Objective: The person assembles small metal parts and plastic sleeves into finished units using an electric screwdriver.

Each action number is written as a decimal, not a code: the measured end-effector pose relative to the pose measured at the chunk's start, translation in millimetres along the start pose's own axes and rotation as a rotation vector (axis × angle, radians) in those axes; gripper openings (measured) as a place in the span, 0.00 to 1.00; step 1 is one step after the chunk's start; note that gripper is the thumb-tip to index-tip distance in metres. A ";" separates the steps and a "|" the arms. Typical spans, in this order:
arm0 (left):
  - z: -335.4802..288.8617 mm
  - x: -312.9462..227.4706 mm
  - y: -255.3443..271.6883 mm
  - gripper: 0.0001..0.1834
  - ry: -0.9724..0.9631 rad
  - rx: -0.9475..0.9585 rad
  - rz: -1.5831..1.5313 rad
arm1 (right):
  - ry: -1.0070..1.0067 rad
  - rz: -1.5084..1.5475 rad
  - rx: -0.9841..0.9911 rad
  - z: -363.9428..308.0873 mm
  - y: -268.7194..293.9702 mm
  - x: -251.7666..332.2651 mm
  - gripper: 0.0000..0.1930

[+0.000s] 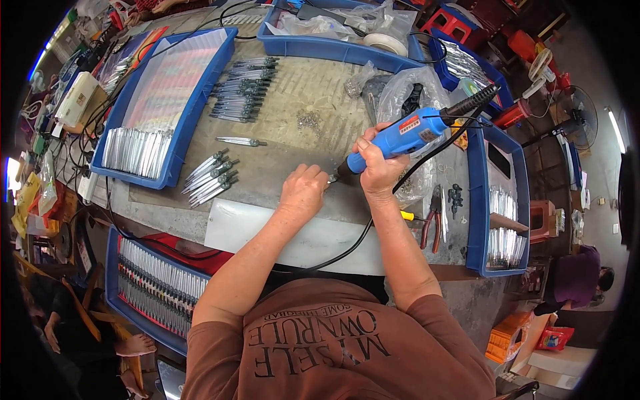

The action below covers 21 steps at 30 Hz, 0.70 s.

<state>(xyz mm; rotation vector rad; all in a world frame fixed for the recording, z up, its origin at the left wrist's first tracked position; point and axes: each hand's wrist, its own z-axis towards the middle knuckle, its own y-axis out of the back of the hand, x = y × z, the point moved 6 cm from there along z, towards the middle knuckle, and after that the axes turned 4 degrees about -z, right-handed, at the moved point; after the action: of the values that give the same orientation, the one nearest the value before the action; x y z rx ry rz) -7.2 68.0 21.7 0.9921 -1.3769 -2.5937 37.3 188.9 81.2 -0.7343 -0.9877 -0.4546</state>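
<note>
A blue electric screwdriver (pixel 399 138) lies slanted in my right hand (pixel 381 163), whose fingers wrap round its body. Its dark nose points down and left toward my left hand (pixel 303 190). That hand is closed, pinching close to the tool's tip. A small silvery bit shows at the fingertips, but what they hold is mostly hidden. To the left lies a loose group of slim silver pieces with dark ends (pixel 210 179), with a single similar piece (pixel 240 141) just beyond. Farther off, more are stacked in a neat row (pixel 243 90). Tiny metal parts (pixel 309 120) are scattered mid-table.
Blue trays of silver pieces stand left (pixel 175 150), right (pixel 478 200) and below the table edge (pixel 112 267). A white sheet (pixel 240 227) lies before me. Red-handled pliers (pixel 433 220) and clear plastic bags (pixel 427 87) are at right. A black cable (pixel 347 250) crosses under my right forearm.
</note>
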 end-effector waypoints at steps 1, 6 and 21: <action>-0.2 0.1 0.0 0.04 0.002 0.000 -0.001 | -0.010 0.016 -0.004 -0.4 -0.5 -0.4 0.18; -1.1 -0.4 0.4 0.04 -0.002 -0.014 0.003 | -0.019 0.017 -0.013 -0.5 -2.2 -0.7 0.18; -0.2 -1.1 0.8 0.01 -0.006 -0.046 -0.021 | 0.102 -0.430 0.173 8.1 -33.9 -6.3 0.14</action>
<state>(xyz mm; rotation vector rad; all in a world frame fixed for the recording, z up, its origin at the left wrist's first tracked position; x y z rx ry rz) -6.4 67.7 22.8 0.9980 -1.3092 -2.6329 7.5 172.0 90.3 -0.3360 -1.0749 -0.7616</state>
